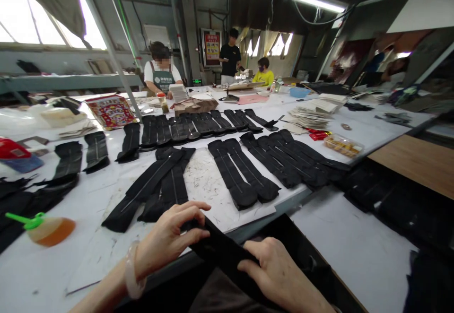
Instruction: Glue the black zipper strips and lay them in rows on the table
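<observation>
Between my two hands, at the near edge of the table, is a black fabric strip [223, 247]. My left hand [173, 230], with a pale bangle [135, 270] on its wrist, pinches the strip's upper left end between thumb and fingers. My right hand [275, 268] grips it farther down on the right, thumb on top. Just beyond lie two crossed black fabric pieces [156, 185] with a pale line along them. To the right of those, a pair of similar black pieces [244, 173] lies flat, side by side.
More black pieces [184, 126] lie in a row across the white table [95, 209]. A bottle of orange liquid [51, 230] is at left. Stacked pale sheets [308, 114] and a clear food box [343, 146] sit at right. Several people are farther back.
</observation>
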Available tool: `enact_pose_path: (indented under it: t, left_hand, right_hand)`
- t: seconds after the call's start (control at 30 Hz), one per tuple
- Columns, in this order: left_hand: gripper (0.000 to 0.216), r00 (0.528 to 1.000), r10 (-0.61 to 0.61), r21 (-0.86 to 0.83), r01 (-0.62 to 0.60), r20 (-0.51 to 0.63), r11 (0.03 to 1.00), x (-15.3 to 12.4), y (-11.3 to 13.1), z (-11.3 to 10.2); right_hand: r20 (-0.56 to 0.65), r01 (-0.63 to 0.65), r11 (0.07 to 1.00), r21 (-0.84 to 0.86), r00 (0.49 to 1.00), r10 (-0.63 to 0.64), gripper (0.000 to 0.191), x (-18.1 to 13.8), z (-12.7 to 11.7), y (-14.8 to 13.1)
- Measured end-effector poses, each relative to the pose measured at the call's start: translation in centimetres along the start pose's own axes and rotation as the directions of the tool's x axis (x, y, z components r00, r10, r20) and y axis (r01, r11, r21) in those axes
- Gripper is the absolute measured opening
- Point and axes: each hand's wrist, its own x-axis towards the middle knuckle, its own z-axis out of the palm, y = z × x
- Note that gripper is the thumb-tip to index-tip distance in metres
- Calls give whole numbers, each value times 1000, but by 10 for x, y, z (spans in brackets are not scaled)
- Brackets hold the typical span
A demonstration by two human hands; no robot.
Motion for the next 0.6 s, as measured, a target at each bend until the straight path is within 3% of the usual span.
enact_pose_path:
  t: [0.17,0.27,0.47,0.6]
  left_hand:
    - [17,996,-40,-186,54,83,981,-3,-7,38]
    - [18,993,-71,-238,91,92,967,-4,-9,53]
    - [15,990,-99,-231,119,99,966,-6,-6,58]
    - [13,990,-85,-214,108,115,971,-9,-3,58]
  right_hand:
    - [27,-81,995,-59,996,83,27,-22,11,21]
    - [27,-91,996,-11,995,92,28,-30,13,26]
    - [80,-78,972,221,995,61,17,-27,15,26]
    - [22,-1,932,361,1000,-8,15,-19,24,20]
